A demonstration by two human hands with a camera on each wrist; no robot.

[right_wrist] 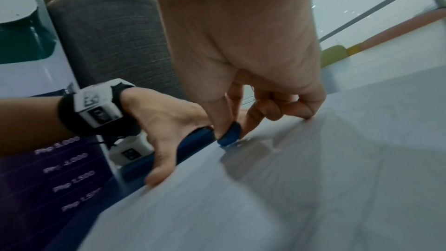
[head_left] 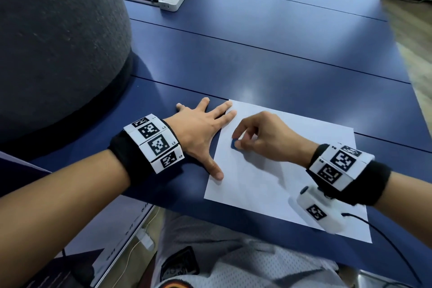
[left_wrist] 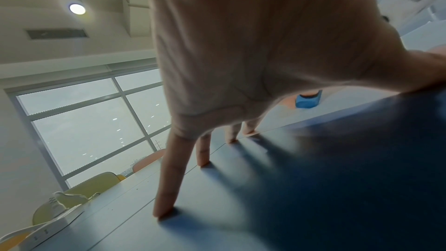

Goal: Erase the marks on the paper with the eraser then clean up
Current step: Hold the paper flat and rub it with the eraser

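Pinching the eraser point(head_left: 234, 143) on paper point(head_left: 304, 147), right hand point(head_left: 264, 138) works; left hand point(head_left: 201, 128) (fingers splayed) presses blue table point(head_left: 280, 30).

eraser point(head_left: 234, 143) mostly hidden under right hand point(head_left: 266, 138) fingertips, marks on paper point(head_left: 292, 170) indiscernible

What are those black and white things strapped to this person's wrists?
Both forearms are bare, with no sleeves. Each wrist wears a black fabric band carrying a ring of white blocks printed with square black-and-white code markers. Under the right wrist hangs a small white camera pod bearing its own marker, with a thin black cable trailing from it. The hands themselves are bare.
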